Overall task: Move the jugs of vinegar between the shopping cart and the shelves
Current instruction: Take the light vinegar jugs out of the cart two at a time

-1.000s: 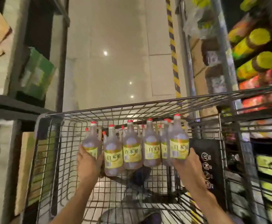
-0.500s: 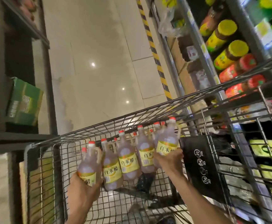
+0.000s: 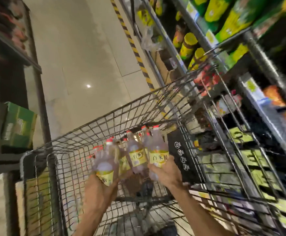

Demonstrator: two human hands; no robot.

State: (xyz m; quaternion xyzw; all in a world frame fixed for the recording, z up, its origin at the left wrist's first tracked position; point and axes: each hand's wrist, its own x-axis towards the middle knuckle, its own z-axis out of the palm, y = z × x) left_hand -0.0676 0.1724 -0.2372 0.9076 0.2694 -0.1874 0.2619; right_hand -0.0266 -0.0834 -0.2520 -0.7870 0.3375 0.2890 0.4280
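Head view shows both hands, left hand (image 3: 99, 189) and right hand (image 3: 167, 172), with fingers curled round full, heavy, slick jugs (image 3: 137, 155) over the cart (image 3: 41, 160), best gripped low.

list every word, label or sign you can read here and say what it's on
"白米醋": yellow label of the vinegar jug that the right hand holds.
"白米": label of the middle jug; the rest is blurred.
"醋": the one clear character on the label of the jug in the left hand.
Black cart panel: round icons, caption too small.
Shelf goods and green box: too blurred.
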